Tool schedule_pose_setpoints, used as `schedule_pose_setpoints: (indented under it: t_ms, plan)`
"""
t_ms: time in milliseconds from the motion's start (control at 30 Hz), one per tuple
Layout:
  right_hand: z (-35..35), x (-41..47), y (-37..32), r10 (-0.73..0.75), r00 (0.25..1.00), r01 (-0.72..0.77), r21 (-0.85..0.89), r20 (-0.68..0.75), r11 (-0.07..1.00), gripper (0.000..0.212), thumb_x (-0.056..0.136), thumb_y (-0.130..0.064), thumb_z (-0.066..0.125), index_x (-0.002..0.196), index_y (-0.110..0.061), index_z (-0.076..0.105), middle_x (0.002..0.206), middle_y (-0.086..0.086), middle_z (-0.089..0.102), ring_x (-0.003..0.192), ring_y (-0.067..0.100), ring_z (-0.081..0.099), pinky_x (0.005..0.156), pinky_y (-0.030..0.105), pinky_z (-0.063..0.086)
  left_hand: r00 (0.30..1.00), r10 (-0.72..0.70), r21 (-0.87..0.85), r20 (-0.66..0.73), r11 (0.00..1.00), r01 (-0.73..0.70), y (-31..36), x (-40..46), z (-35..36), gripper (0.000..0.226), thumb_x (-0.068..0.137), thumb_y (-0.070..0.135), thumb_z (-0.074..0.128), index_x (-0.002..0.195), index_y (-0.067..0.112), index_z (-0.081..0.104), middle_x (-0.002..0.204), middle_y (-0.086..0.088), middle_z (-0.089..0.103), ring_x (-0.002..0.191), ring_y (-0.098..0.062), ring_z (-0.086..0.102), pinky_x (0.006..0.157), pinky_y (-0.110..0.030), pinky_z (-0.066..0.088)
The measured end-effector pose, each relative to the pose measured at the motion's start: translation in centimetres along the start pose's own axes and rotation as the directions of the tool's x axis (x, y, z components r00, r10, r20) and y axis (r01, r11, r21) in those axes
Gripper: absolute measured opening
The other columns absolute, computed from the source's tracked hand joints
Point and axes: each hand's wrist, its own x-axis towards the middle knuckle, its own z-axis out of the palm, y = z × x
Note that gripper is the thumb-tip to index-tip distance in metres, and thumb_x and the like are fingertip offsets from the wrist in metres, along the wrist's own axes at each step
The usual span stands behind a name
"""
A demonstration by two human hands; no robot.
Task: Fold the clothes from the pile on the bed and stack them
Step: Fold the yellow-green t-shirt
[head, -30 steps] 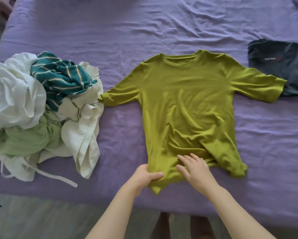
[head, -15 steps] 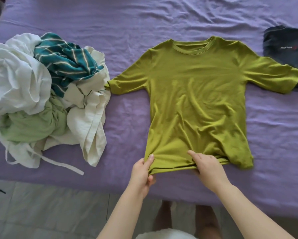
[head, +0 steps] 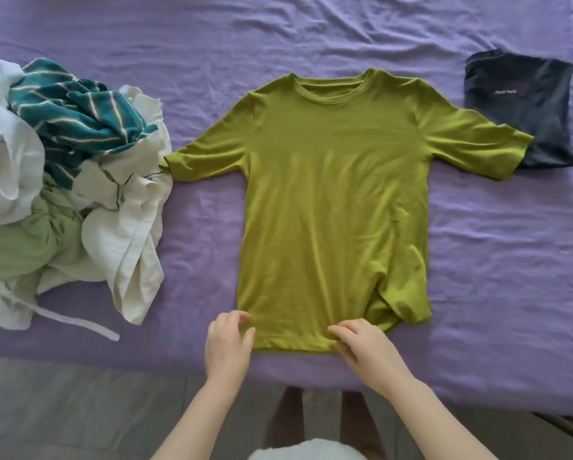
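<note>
An olive-green t-shirt (head: pixel 331 200) lies face up in the middle of the purple bed (head: pixel 494 260), sleeves spread, collar away from me. Its lower right corner is still bunched. My left hand (head: pixel 228 346) pinches the hem at the lower left corner, slightly blurred. My right hand (head: pixel 368 350) grips the hem near its middle, fingers on top of the cloth. The unfolded pile (head: pixel 66 180) of white, teal-striped and light green clothes sits at the left, touching the shirt's left sleeve. A folded dark navy shirt (head: pixel 523 104) lies at the far right, partly under the right sleeve.
The bed's near edge runs just below my hands, with grey floor (head: pixel 79 410) beyond it. A white strap (head: pixel 79 323) trails from the pile towards that edge. The wrinkled purple sheet stretches behind the shirt.
The rumpled lower part of the green shirt has been pulled flat towards me and the hem now runs straight. My hands spread apart along the hem.
</note>
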Motion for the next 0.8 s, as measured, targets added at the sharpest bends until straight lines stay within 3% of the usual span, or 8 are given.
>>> schedule_pose_setpoints:
  t_ms: [67,133,200,300,367,500,700,800]
  plan:
    - [-1.0,-0.8,1.3,0.089,0.955,-0.078,0.048,-0.284,0.996,0.036,0.072,-0.002,0.076,0.107,-0.009,0.070,0.107,0.008,0.066,0.098,0.030,0.063,0.078,0.042,0.054,0.965,0.248,0.030,0.080,0.967,-0.251,3.0,0.0,1.4,0.016,0.081,0.015,0.071,0.097,0.012,0.069,0.098,-0.005,0.062,0.093,-0.027,0.054,0.080,-0.038,0.046]
    - [-2.2,-1.3,3.2,0.279,0.832,-0.276,0.078,-0.479,0.958,0.042,0.068,-0.004,0.080,0.109,-0.006,0.068,0.112,0.015,0.063,0.102,0.036,0.061,0.082,0.046,0.052,0.871,0.444,0.060,0.212,0.883,-0.465,6.4,-0.3,3.5,0.015,0.085,0.018,0.066,0.099,0.013,0.069,0.101,-0.004,0.061,0.095,-0.026,0.054,0.076,-0.037,0.046]
    - [-3.1,-1.6,5.1,0.523,0.711,-0.497,0.190,-0.471,0.847,0.053,0.074,-0.014,0.078,0.123,-0.003,0.058,0.126,0.019,0.055,0.115,0.039,0.052,0.093,0.048,0.044,0.773,0.530,0.073,0.350,0.807,-0.586,9.3,-0.4,5.8,0.022,0.090,0.022,0.057,0.109,0.015,0.065,0.110,-0.004,0.057,0.102,-0.025,0.051,0.076,-0.036,0.045]
    - [-3.7,-1.9,7.2,0.736,0.635,-0.691,0.255,-0.234,0.676,0.049,0.084,-0.031,0.068,0.125,-0.009,0.053,0.124,0.012,0.056,0.118,0.031,0.047,0.095,0.041,0.034,0.700,0.518,0.137,0.491,0.749,-0.649,12.6,-0.8,8.4,0.034,0.091,0.030,0.055,0.122,0.017,0.055,0.118,-0.004,0.051,0.108,-0.025,0.047,0.080,-0.036,0.042]
    - [-3.8,-2.2,8.1,0.696,0.673,-0.655,0.235,-0.250,0.718,0.030,0.085,-0.028,0.067,0.109,-0.011,0.061,0.108,0.009,0.063,0.108,0.030,0.051,0.087,0.038,0.033,0.687,0.503,0.187,0.525,0.720,-0.669,13.7,-1.2,9.5,0.037,0.089,0.031,0.057,0.122,0.015,0.051,0.117,-0.006,0.048,0.108,-0.026,0.045,0.080,-0.038,0.041]
    - [-4.3,-3.8,8.6,0.613,0.670,-0.385,0.511,-0.418,0.769,0.016,0.083,-0.013,0.070,0.085,-0.009,0.055,0.077,0.008,0.059,0.077,0.032,0.056,0.070,0.037,0.038,0.697,0.495,0.196,0.519,0.725,-0.661,13.7,-1.8,10.3,0.021,0.092,0.023,0.052,0.112,0.018,0.056,0.110,-0.005,0.048,0.103,-0.025,0.046,0.070,-0.033,0.036]
    - [-4.8,-5.8,11.4,0.779,0.535,-0.500,0.621,-0.326,0.604,0.015,0.084,-0.022,0.069,0.081,-0.011,0.060,0.063,0.002,0.049,0.069,0.032,0.053,0.061,0.035,0.035,0.646,0.492,0.142,0.583,0.721,-0.678,12.6,-2.4,9.6,0.017,0.092,0.029,0.052,0.106,0.027,0.061,0.104,0.004,0.058,0.099,-0.021,0.051,0.080,-0.030,0.038]
    - [-4.3,-6.3,12.2,0.783,0.548,-0.465,0.671,-0.295,0.578,0.017,0.086,-0.017,0.066,0.078,-0.009,0.054,0.072,0.003,0.048,0.074,0.031,0.050,0.063,0.032,0.030,0.656,0.476,0.178,0.586,0.713,-0.678,12.4,-2.8,9.6,0.019,0.093,0.029,0.050,0.111,0.027,0.059,0.105,0.003,0.058,0.101,-0.021,0.051,0.080,-0.031,0.038]
